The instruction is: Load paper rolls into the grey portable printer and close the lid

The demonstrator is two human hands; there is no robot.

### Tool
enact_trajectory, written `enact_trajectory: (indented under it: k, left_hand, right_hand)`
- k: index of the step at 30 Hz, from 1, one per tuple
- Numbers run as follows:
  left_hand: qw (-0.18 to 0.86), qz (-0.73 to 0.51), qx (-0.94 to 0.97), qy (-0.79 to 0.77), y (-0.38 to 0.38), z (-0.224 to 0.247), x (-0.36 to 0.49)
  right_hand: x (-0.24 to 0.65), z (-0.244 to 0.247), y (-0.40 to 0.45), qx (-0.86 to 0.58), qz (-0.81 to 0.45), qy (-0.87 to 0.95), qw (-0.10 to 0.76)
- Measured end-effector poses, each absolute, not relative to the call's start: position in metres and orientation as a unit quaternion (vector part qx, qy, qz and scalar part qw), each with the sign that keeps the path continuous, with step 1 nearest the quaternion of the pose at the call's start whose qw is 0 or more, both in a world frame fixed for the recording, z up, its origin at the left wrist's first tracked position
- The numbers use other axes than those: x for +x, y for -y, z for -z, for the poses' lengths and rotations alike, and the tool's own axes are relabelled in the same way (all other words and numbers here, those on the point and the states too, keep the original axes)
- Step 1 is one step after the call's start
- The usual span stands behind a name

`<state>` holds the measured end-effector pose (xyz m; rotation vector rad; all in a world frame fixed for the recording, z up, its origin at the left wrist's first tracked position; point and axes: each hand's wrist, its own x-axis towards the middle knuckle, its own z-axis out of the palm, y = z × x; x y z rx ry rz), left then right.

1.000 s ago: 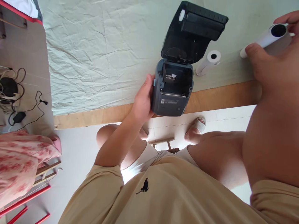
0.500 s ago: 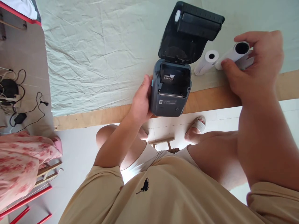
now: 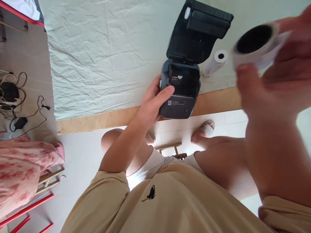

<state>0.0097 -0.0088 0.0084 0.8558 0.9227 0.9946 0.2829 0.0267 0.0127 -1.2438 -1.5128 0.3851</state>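
A dark label printer (image 3: 179,87) lies at the table's front edge with its black lid (image 3: 196,32) swung up and its paper bay bare. My left hand (image 3: 153,100) grips its left side, the thumb resting over the front of the casing near the bay. Raised close to the camera, my right hand (image 3: 274,84) holds a white paper roll (image 3: 252,58) with a wide dark core; motion blurs both. A narrower white paper roll (image 3: 215,63) with a small core stands on the cloth, right of the printer.
Pale green cloth (image 3: 104,58) covers the table, leaving a wooden front edge (image 3: 97,123) bare. My legs and a small wooden stool (image 3: 170,147) are beneath. Tangled cables (image 3: 14,97), a floral pink cloth (image 3: 24,171) and red bars (image 3: 26,210) are at the left.
My right hand has lifted the wide-core paper roll off the table, up and toward the camera. My left thumb has moved from the printer's side onto its front.
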Motion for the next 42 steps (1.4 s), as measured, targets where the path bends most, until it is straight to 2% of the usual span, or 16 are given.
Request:
enact_trajectory:
  k: [1,4,8,18,23,26,28,32,34,37,42]
  left_hand:
    - [0.695,-0.445,0.382,-0.415,0.009,-0.009,0.010]
    - [0.702,-0.449,0.381,-0.401,0.009,-0.010,0.009]
    - [0.706,-0.450,0.388,-0.385,0.009,-0.013,0.007]
    - [0.743,-0.443,0.352,-0.358,0.007,-0.010,0.004]
    - [0.743,-0.434,0.360,-0.359,0.007,-0.010,0.004]
    - [0.723,-0.442,0.370,-0.380,0.009,-0.005,0.005]
    - [0.726,-0.450,0.371,-0.364,0.008,-0.001,0.004]
    - [0.720,-0.422,0.426,-0.349,0.003,0.002,0.000]
    - [0.688,-0.436,0.439,-0.378,0.003,0.001,0.000]
    - [0.658,-0.458,0.435,-0.411,0.004,0.000,0.003]
    - [0.663,-0.465,0.444,-0.385,0.005,0.002,0.003]
  right_hand:
    - [0.264,-0.021,-0.017,-0.485,-0.126,0.672,0.546]
    - [0.218,-0.038,0.004,-0.471,-0.051,0.748,0.465]
    - [0.205,-0.040,0.000,-0.508,-0.076,0.771,0.378]
    - [0.215,-0.036,-0.010,-0.498,-0.162,0.769,0.367]
    - [0.213,-0.038,-0.006,-0.473,-0.121,0.763,0.423]
    - [0.205,-0.035,0.002,-0.426,-0.057,0.764,0.482]
    - [0.200,-0.029,0.010,-0.405,-0.022,0.772,0.490]
    - [0.198,-0.018,0.021,-0.376,-0.070,0.788,0.484]
    - [0.201,-0.016,0.021,-0.358,-0.098,0.769,0.521]
    - [0.212,-0.018,0.014,-0.388,-0.069,0.718,0.574]
    - [0.227,-0.030,0.001,-0.454,-0.101,0.714,0.524]
